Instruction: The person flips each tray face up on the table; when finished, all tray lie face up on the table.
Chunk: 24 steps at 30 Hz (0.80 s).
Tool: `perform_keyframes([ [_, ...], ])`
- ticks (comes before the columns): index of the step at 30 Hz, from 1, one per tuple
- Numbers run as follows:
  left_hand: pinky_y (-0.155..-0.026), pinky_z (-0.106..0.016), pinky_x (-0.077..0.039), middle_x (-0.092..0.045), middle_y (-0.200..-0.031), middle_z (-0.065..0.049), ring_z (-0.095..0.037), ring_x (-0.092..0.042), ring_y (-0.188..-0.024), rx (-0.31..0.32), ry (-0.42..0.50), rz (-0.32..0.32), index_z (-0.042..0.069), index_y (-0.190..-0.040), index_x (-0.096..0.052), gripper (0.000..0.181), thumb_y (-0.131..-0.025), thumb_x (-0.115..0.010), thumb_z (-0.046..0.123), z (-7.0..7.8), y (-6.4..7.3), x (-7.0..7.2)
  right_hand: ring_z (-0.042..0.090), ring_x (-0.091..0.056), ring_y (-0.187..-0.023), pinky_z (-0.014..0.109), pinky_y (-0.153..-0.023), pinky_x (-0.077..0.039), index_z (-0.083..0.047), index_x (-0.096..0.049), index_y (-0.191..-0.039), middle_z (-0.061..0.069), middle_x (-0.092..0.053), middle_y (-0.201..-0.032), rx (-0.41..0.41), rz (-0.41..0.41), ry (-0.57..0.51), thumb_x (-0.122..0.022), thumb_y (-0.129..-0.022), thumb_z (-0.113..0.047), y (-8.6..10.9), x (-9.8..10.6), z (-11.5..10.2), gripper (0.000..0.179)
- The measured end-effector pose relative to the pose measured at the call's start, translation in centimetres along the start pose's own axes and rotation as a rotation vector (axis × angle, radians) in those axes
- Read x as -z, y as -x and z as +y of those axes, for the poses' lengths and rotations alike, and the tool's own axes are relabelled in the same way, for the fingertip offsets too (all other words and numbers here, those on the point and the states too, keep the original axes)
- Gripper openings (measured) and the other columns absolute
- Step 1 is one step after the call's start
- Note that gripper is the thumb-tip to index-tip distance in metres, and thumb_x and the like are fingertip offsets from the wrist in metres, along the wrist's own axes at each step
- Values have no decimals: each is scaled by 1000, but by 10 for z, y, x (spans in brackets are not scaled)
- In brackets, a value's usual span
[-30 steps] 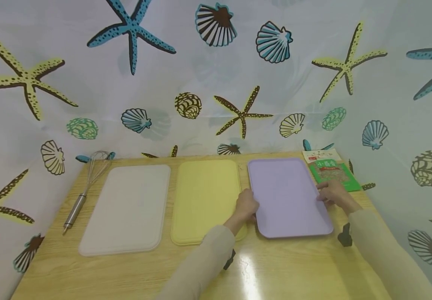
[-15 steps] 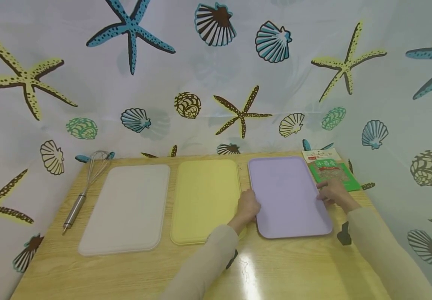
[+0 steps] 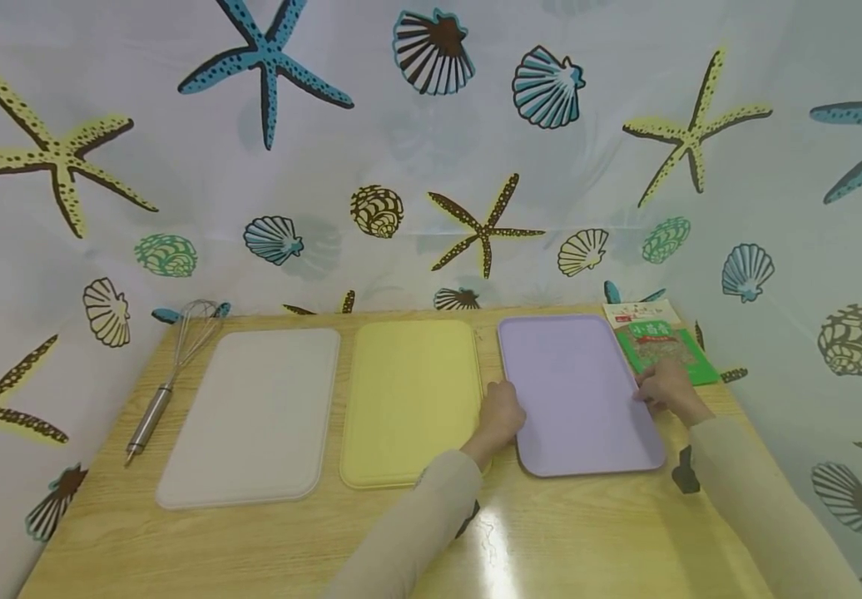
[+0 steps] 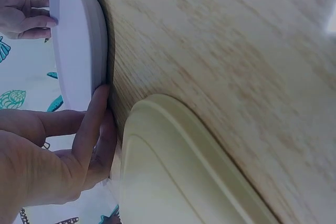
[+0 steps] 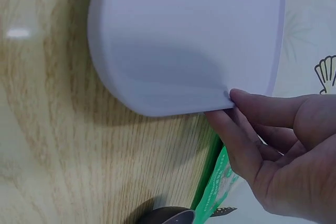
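The purple tray (image 3: 577,391) lies at the right of the wooden table. At its left side is my left hand (image 3: 502,413), with fingers bent against the outer edge. In the left wrist view, a fingertip (image 4: 102,95) meets the tray's side wall and the thumb is partly hidden behind it. My right hand (image 3: 668,389) pinches the right rim. The right wrist view shows the thumb (image 5: 244,98) on top of the rim and other fingers beneath it. A yellow tray (image 3: 412,399) sits close by the left hand, partly overlapped by the forearm.
A white tray (image 3: 251,416) lies further left, with a whisk (image 3: 154,416) beside it. Behind my right hand is a green spice packet (image 3: 651,329). A dark rounded object (image 5: 168,216) shows below in the right wrist view. Patterned cloth (image 3: 431,166) hangs behind the table.
The purple tray has shifted slightly to the right. My left hand has moved right along with it, while the right hand stays almost in place on the rim.
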<state>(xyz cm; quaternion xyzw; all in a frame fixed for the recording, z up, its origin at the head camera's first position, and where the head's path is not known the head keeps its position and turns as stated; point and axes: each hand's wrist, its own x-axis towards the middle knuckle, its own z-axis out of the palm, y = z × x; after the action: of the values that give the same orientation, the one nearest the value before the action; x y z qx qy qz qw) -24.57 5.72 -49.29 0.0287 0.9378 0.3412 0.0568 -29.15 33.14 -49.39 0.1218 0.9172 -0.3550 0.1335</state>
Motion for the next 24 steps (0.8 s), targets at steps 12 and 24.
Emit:
perform_keyframes([
  [12,-72,-41,-54,-55,-89,-21,-31,-57,-76,-19,-1,-3,-14,-97,-60,19,-78,-57,-11,-2,-6,-6,32,-68,-75,34,-57,-59,19,-63,-103,32,-65,-98,46,60,123,-65,-77,8,0,-7,4,28],
  [24,-75,-43,-56,-59,-98,-25,-35,-60,-84,-15,55,-12,-17,-102,-60,24,-80,-53,-10,-9,-7,0,20,-52,-56,32,-50,-44,5,-57,-71,10,-57,-64,74,146,332,-49,-86,0,13,-7,-15,19],
])
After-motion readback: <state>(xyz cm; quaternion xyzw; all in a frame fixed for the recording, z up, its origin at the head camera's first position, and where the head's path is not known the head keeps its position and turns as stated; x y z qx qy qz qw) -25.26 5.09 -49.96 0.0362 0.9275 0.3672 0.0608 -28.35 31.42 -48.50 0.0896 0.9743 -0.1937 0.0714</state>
